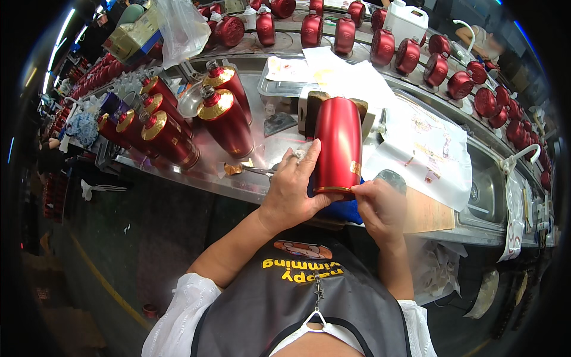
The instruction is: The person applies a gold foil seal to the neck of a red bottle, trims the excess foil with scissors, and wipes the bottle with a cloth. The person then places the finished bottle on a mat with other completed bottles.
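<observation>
A glossy red bottle [337,143] with a thin gold band near its lower end lies tilted on a holder with dark pads [316,107], over a blue cloth [342,211]. My left hand [292,183] holds the bottle's left side and lower end, with a whitish wad [301,152] by its fingers. At the bottle's lower right edge, the thumb and forefinger of my right hand [379,207] pinch together at the gold band; whether something thin is between them cannot be told. A small gold decal [355,168] shows on the bottle's right side.
Red bottles with gold shoulders [225,122] stand at the left, near scissors [258,170] and gold scraps [233,169]. Printed decal sheets [424,143] lie at the right, beside a metal sink [484,189]. Behind, round red bottles [345,35] line a conveyor. A person [484,42] sits beyond.
</observation>
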{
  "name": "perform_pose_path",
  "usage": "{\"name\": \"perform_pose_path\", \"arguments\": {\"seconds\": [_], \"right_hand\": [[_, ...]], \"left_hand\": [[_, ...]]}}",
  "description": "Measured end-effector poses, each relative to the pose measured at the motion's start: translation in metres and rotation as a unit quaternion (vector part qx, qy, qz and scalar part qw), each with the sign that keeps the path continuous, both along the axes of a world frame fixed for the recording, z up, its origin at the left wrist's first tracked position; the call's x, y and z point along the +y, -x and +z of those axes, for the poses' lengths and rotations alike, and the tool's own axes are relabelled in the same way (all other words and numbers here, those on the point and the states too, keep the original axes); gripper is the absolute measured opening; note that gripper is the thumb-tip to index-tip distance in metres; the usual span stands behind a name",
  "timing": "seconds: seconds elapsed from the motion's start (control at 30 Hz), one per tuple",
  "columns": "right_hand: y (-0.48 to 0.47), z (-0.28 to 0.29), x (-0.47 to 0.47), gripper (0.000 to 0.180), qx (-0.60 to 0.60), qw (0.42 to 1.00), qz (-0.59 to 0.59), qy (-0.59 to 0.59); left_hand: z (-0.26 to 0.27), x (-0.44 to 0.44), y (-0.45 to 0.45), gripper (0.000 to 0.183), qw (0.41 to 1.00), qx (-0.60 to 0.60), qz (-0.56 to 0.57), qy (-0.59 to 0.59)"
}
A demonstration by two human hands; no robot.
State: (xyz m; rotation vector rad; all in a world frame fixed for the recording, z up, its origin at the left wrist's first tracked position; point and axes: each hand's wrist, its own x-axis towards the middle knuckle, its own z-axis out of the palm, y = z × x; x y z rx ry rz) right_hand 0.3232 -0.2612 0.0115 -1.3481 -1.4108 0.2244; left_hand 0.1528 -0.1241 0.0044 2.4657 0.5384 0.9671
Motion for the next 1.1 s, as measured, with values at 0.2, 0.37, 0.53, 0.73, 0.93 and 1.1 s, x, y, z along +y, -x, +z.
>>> {"name": "perform_pose_path", "arguments": {"seconds": [0.2,0.37,0.53,0.73,0.93,1.1], "right_hand": [[-0.004,0.001,0.0,0.019,-0.026,1.0,0.007,0.002],[-0.008,0.002,-0.001,0.019,0.003,1.0,0.026,0.011],[-0.01,0.004,0.002,0.023,0.015,0.999,0.026,-0.022],[-0.008,0.006,0.001,0.022,0.03,0.999,0.021,-0.022],[-0.008,0.006,-0.003,0.022,0.024,1.0,-0.006,0.005],[-0.009,0.006,-0.001,0.023,0.026,0.999,0.014,-0.02]], "left_hand": [[0.005,-0.001,0.002,0.1,1.0,0.025,0.005,-0.012],[0.011,-0.002,-0.001,0.104,1.0,0.01,0.006,-0.006],[0.018,-0.003,-0.002,0.103,0.999,0.032,0.016,0.0],[0.025,-0.004,-0.003,0.102,0.999,0.046,0.021,-0.01],[0.025,-0.006,-0.006,0.104,0.999,0.037,0.024,-0.02],[0.023,-0.006,-0.006,0.105,0.999,0.036,0.026,-0.017]]}}
